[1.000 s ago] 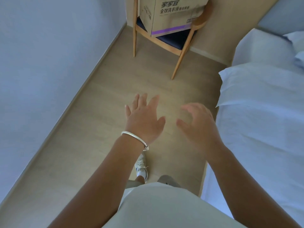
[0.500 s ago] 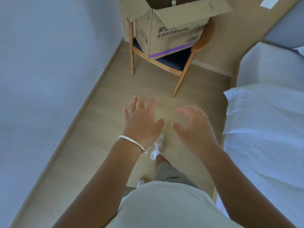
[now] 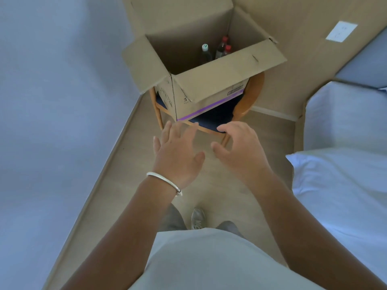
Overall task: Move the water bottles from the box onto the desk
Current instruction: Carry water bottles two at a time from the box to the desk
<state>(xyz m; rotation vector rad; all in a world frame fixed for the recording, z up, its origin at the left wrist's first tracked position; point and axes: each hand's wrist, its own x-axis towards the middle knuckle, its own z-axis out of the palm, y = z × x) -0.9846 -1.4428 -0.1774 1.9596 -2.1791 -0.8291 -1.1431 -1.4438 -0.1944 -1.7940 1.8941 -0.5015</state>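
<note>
Left hand [image 3: 178, 158] and right hand [image 3: 240, 151] hovered spread and empty before the flaps-open cardboard box [image 3: 209, 84] holding a white-capped bottle [image 3: 205, 52] and two red-capped bottles [image 3: 222, 49].

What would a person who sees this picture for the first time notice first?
The eye goes first to the open cardboard box on a wooden chair in the corner, top centre, with three bottles standing inside, two red-capped and one white-capped. Next come the two empty hands, the left hand with a silver bracelet and the right hand, stretched toward it. A white bed fills the right side.
</note>
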